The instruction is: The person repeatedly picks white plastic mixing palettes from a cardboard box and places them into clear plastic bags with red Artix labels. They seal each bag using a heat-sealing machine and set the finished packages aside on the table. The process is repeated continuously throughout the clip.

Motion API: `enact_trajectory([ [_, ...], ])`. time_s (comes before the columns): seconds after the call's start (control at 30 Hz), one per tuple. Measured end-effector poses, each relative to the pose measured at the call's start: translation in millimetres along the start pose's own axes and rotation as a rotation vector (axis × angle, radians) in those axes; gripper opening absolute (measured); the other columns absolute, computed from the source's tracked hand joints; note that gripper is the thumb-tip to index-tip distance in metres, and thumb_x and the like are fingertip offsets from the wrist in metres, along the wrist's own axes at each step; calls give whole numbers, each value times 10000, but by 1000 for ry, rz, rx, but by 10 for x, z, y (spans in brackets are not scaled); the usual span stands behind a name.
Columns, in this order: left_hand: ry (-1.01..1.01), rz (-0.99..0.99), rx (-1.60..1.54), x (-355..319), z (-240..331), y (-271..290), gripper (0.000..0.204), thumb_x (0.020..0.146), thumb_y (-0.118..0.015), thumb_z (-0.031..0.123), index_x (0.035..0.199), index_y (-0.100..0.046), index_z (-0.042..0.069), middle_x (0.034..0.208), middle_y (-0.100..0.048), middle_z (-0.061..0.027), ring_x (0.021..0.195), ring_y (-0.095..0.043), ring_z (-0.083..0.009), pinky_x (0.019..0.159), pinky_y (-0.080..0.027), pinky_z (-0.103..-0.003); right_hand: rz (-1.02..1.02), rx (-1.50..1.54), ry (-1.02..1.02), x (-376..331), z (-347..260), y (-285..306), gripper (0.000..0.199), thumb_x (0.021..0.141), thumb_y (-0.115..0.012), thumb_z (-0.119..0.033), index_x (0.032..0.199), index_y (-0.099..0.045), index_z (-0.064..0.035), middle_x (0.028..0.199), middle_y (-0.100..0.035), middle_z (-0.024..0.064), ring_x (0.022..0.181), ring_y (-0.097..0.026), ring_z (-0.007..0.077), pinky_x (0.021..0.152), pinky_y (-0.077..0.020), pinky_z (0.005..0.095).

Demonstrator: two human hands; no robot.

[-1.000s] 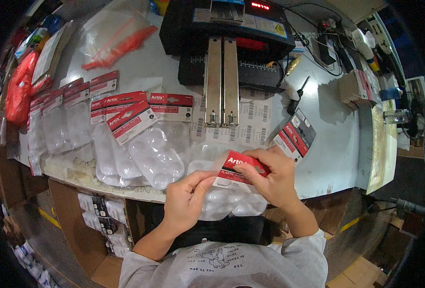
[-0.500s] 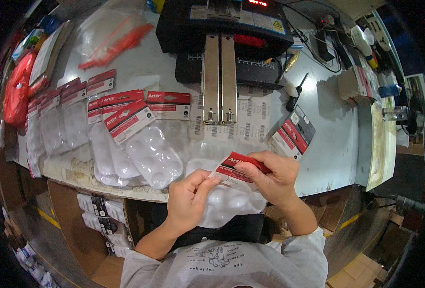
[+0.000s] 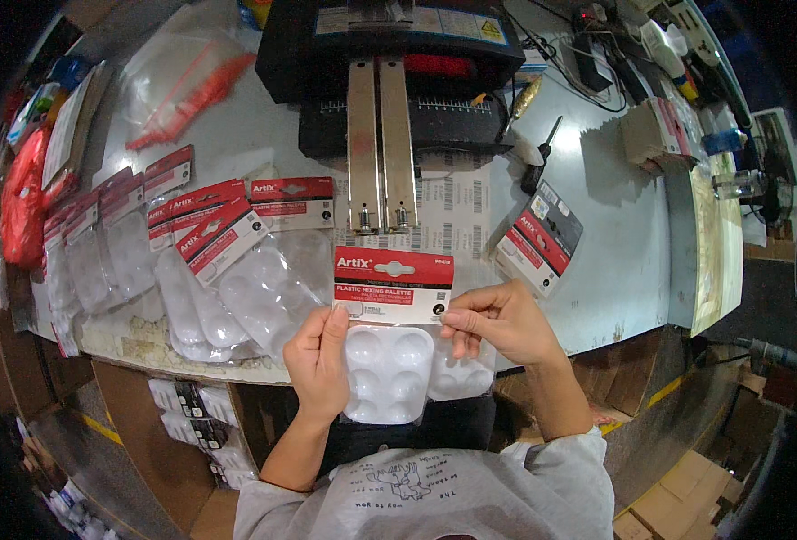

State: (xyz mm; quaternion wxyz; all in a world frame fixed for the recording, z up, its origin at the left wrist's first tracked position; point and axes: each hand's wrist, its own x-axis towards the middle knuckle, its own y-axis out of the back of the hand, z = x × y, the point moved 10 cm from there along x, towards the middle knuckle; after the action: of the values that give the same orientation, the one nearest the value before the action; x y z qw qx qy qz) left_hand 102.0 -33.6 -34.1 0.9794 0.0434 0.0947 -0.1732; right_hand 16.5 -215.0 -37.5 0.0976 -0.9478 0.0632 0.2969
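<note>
Palette [image 3: 460,383] partly hidden by right hand [image 3: 504,326], black machine [image 3: 385,47] cut off above

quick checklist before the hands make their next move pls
1. Left hand holding the pack: ok, thumb at the lower-left corner of the header card.
2. Right hand gripping firmly: cannot tell; thumb at the card's lower-right corner, fingers partly hidden.
3. Card's printed side toward the camera, hang hole uncovered: ok.
4. White palette fully below the card: ok.
5. Clear bag sealed under the card: cannot tell.
6. Red-carded packs on the left neatly squared: not ok, they overlap at different angles.
</note>
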Motion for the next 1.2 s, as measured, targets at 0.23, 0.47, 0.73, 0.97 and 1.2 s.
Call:
enact_trajectory([
  [0.23,38,-7,-93,40,-63,25,266,949,-461,182,870,-596,-32,756,-589,2,700,-459,-45,649,-393,-199,-93,116,-60,36,125,-154,144,866,-576,-98,864,-599,44,735,-636,86,574,-619,115,481,-473,201],
  [0.47,88,-42,95,75,-120,62,294,957,-434,222,908,-589,-23,782,-595,-28,724,-498,-73,670,-407,-224,-71,245,-3,79,148,-212,133,855,-592,-109,824,-589,20,707,-615,75,542,-585,106,472,-455,220],
  [0.73,-114,91,536,575,148,-91,373,962,-374,289,822,-524,-23,728,-563,-217,664,-538,-376,611,-403,-405,225,357,93,539,29,75,131,861,-575,-115,831,-586,13,717,-603,70,557,-565,116,511,-471,235],
  [0.97,-99,134,462,588,-194,-84,330,964,-364,261,845,-513,-8,737,-547,-209,655,-520,-376,595,-387,-410,250,184,162,609,-52,130,181,896,-546,-169,837,-587,-3,704,-593,57,548,-562,105,490,-467,240],
  [1.2,160,370,363,585,207,935,269,908,-468,231,1045,-530,8,869,-597,-178,796,-562,-361,723,-446,-410,800,-489,392,-61,-446,1131,246,940,-452,-225,881,-544,-5,701,-590,91,545,-574,194,468,-435,311],
])
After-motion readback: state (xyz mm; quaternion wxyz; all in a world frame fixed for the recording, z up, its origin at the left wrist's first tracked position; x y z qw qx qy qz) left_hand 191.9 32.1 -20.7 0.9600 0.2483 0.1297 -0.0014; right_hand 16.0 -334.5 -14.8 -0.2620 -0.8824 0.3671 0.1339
